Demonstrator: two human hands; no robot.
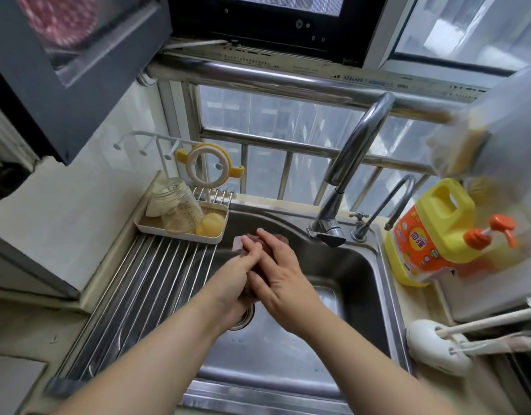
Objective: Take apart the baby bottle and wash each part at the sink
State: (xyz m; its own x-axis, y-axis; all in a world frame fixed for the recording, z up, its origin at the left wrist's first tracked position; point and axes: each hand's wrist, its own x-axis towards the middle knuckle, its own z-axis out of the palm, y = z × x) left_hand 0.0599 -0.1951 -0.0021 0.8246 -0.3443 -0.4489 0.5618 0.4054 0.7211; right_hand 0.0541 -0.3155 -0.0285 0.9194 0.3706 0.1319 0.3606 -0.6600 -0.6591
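Observation:
Over the steel sink (363, 271), my left hand (240, 265) and my right hand (283, 274) lie palm against palm, a dark red-brown cloth (265, 250) pressed between them. The fingers of both look straight. The clear bottle body (177, 208) lies tilted in a cream tray (180, 235) at the sink's back left, with a yellow dome cap (210, 224) beside it. The bottle's ring collar with yellow handles (209, 164) hangs on a wall hook above the tray. The faucet spout (330, 235) ends just right of my hands; no water stream is visible.
A roll-up steel drying rack (144, 283) covers the sink's left side. A yellow detergent jug (431, 232) with an orange pump stands on the right counter, with a smaller tap (387, 205) near it. A white brush holder (434, 342) sits front right.

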